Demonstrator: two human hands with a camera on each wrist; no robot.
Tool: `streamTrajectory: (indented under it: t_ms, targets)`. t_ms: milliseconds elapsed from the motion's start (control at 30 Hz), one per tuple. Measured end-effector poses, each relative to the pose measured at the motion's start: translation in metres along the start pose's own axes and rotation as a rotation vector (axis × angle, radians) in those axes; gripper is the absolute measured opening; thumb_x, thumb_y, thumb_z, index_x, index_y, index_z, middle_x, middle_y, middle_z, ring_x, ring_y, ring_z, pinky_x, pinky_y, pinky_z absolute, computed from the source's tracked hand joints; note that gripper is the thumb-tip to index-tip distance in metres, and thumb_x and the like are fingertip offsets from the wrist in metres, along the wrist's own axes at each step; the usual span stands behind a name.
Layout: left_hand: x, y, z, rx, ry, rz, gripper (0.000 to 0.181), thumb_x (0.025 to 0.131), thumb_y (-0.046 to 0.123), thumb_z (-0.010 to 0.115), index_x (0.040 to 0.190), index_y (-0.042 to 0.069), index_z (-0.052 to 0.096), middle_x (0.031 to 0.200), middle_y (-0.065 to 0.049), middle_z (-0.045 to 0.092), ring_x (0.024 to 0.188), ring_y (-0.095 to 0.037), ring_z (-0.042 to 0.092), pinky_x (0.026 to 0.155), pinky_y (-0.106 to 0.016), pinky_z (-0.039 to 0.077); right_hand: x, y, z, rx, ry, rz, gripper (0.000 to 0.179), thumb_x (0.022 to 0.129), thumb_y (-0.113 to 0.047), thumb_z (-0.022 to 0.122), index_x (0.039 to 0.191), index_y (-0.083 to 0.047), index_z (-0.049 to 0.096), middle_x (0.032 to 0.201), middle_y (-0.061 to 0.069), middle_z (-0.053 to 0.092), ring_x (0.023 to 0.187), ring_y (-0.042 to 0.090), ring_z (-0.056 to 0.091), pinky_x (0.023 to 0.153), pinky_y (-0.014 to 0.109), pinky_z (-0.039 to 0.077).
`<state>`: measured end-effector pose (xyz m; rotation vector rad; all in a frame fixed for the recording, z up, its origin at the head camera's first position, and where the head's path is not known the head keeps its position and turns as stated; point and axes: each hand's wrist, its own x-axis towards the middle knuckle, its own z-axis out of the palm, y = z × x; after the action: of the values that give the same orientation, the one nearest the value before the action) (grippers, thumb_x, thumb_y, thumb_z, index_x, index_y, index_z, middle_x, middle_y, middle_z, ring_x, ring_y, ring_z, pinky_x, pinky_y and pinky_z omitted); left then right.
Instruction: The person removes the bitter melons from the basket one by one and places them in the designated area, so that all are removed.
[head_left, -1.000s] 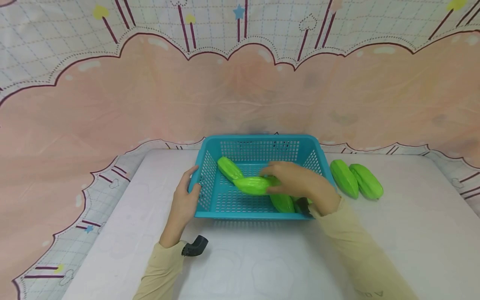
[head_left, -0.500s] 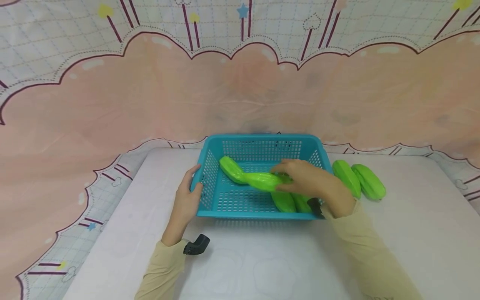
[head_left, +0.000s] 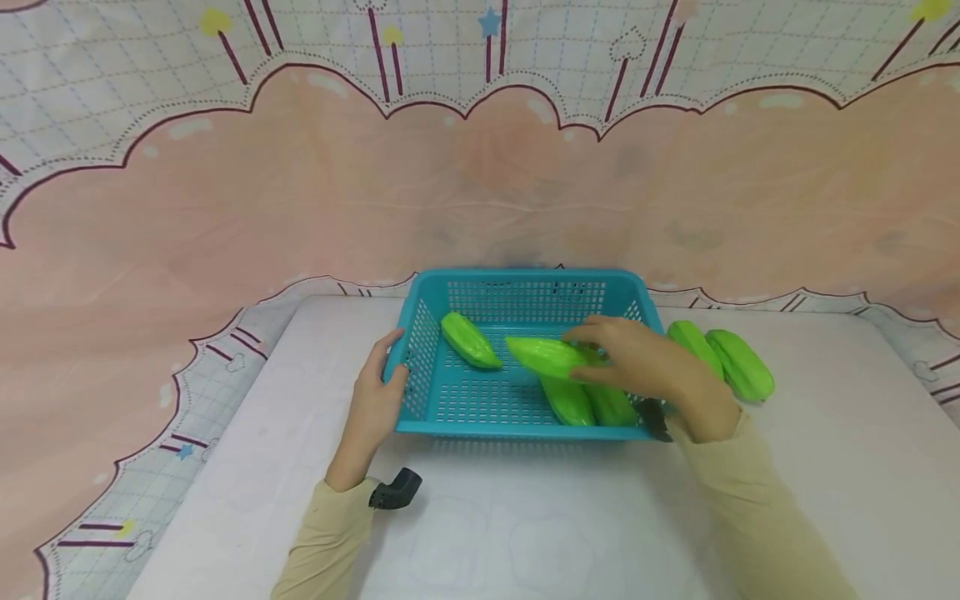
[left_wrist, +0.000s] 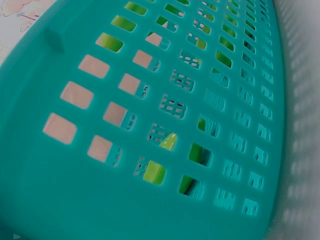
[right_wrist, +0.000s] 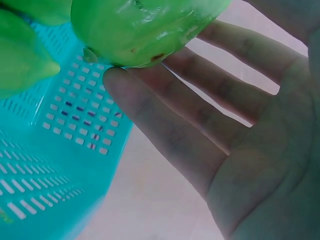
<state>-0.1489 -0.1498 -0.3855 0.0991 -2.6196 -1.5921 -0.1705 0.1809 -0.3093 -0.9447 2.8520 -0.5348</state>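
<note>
In the head view, a light-green ribbed fruit (head_left: pixel 546 357) with a tapered tip hangs over the blue plastic basket (head_left: pixel 495 430). My right hand (head_left: pixel 626 354) holds its right end between thumb and fingers. The right wrist view shows that fruit (right_wrist: pixel 145 30) against the fingertips (right_wrist: pixel 120 82); the thumb is out of sight there. Two similar green fruits (head_left: pixel 567 402) lie under it in the basket's near right part, and one green fruit (head_left: pixel 468 340) lies at the left. My left hand (head_left: pixel 377 402) grips the basket's left rim; its wrist view shows only the slotted wall (left_wrist: pixel 115 200).
Two more green fruits (head_left: pixel 738 365) lie side by side on the white table (head_left: pixel 517 533), right of the basket. A patterned cloth (head_left: pixel 480 192) stands behind the table. Black wrist cameras (head_left: pixel 396 489) sit on both wrists.
My right hand has moved right with the fruit, away from the left fruit and over the two at the right. My left hand stays on the basket. The view has shifted slightly.
</note>
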Motion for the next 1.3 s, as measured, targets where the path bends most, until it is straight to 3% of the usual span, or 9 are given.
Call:
streamTrajectory:
  t_ms: [67,300,667,900,1300]
  targets:
    - [0.0,0.0,0.0,0.002,0.0,0.0,0.053,0.103,0.015,0.039,0.155,0.019,0.032,0.154,-0.02,0.039,0.13,-0.039,0.05,0.096,-0.058,0.047,-0.002,0.002,0.0,-0.003,0.007,0.005,0.045,0.089,-0.026,0.074,0.127,-0.005,0.065,0.117,0.008,0.067,0.1,0.023,0.062,0.086,0.041,0.053]
    - [0.0,0.0,0.0,0.003,-0.002,-0.006,0.053,0.103,0.016,0.039,0.155,0.02,0.032,0.155,-0.019,0.038,0.13,-0.039,0.05,0.096,-0.058,0.047,-0.011,0.007,-0.003,-0.014,0.039,0.021,0.044,0.089,-0.025,0.074,0.127,-0.004,0.065,0.118,0.009,0.067,0.108,0.029,0.062,0.089,0.045,0.054]
    - [-0.002,0.003,-0.001,0.012,0.003,-0.001,0.052,0.103,0.015,0.038,0.155,0.019,0.033,0.155,-0.021,0.038,0.128,-0.041,0.051,0.095,-0.059,0.047,-0.026,0.015,-0.007,-0.057,0.123,0.025,0.044,0.089,-0.029,0.074,0.126,-0.005,0.066,0.102,0.005,0.063,0.077,0.016,0.057,0.062,0.028,0.049]
    - [-0.001,0.004,0.0,0.007,-0.002,-0.004,0.052,0.103,0.016,0.038,0.155,0.019,0.032,0.155,-0.02,0.038,0.126,-0.039,0.052,0.093,-0.058,0.048,-0.033,0.022,-0.01,-0.06,0.171,0.0,0.043,0.088,-0.023,0.075,0.123,0.0,0.066,0.106,0.01,0.066,0.084,0.021,0.061,0.074,0.038,0.054]
    - [-0.001,0.003,0.0,0.001,-0.003,-0.009,0.053,0.103,0.015,0.038,0.155,0.019,0.032,0.155,-0.02,0.038,0.129,-0.039,0.05,0.095,-0.058,0.047,-0.049,0.029,-0.02,-0.085,0.139,0.071,0.048,0.089,-0.028,0.074,0.129,-0.003,0.064,0.116,0.011,0.065,0.094,0.021,0.062,0.08,0.042,0.055]
